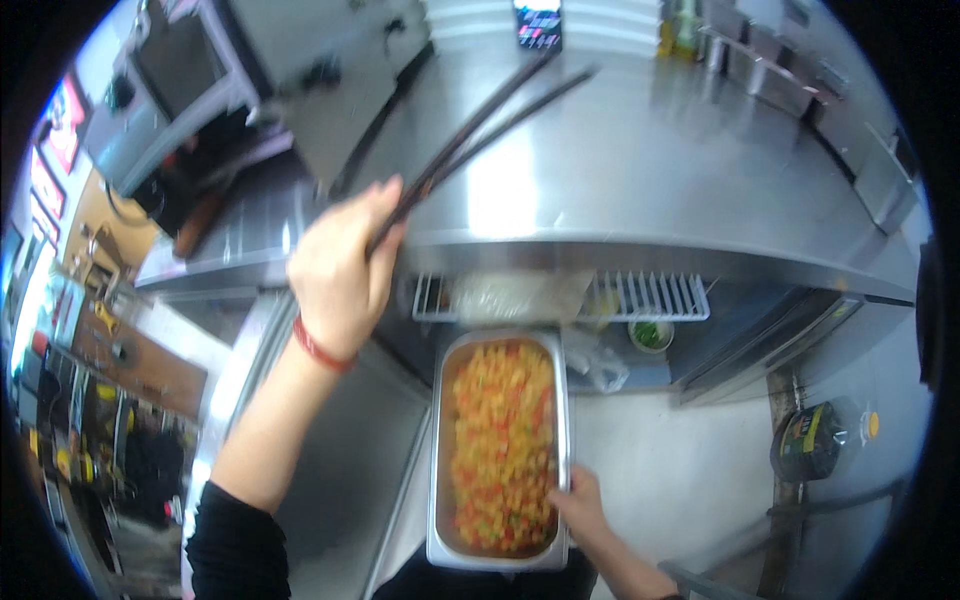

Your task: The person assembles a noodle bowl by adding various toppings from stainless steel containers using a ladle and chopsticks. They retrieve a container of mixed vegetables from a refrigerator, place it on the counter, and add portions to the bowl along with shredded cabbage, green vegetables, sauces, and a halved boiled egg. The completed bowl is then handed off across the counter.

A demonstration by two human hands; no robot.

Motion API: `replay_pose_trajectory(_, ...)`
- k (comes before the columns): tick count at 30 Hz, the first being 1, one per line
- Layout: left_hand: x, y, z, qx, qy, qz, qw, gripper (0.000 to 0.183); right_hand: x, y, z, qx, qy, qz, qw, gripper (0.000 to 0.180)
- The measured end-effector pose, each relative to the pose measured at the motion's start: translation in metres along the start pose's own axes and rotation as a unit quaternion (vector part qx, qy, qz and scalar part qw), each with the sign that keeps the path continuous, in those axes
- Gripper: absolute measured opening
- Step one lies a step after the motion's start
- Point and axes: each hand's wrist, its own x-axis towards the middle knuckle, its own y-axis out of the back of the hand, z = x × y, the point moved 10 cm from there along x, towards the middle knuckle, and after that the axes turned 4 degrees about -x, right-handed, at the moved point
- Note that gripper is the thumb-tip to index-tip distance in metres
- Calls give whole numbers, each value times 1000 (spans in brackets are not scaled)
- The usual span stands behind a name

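Observation:
My left hand (pixel 337 266), with a red band at its wrist, is closed around a pair of long dark chopsticks (pixel 480 139). Their tips point away from me over the steel countertop (pixel 645 165). Below, a deep rectangular steel food pan (pixel 436 465) is close to my body, filled with diced yellow and red food (pixel 502 442) with bits of green. Gripping the pan's right rim is my right hand (pixel 581 499), thumb on the inside. What supports the pan's far end cannot be made out.
Under the countertop, an open cabinet holds a white wire shelf (pixel 649 296) with a plastic-wrapped bundle (pixel 517 296). Lower down sit a bowl of chopped greens (pixel 651 334) and a plastic bag (pixel 596 360). A large oil bottle (pixel 814 442) stands at right. A lit phone (pixel 538 26) leans at the back.

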Motion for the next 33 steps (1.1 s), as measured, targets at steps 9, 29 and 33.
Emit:
replay_pose_trajectory(9,-12,4,-18,-63,81,-40,994,16,-109,24,-26,-179,-60,39,981,27)
replay_pose_trajectory(29,-289,241,-47,-158,620,-312,703,26,-338,-18,-232,-97,-16,253,962,23)
replay_pose_trajectory(33,-337,271,-1,-139,687,-270,660,29,-351,-27,-255,-125,-13,239,963,23)
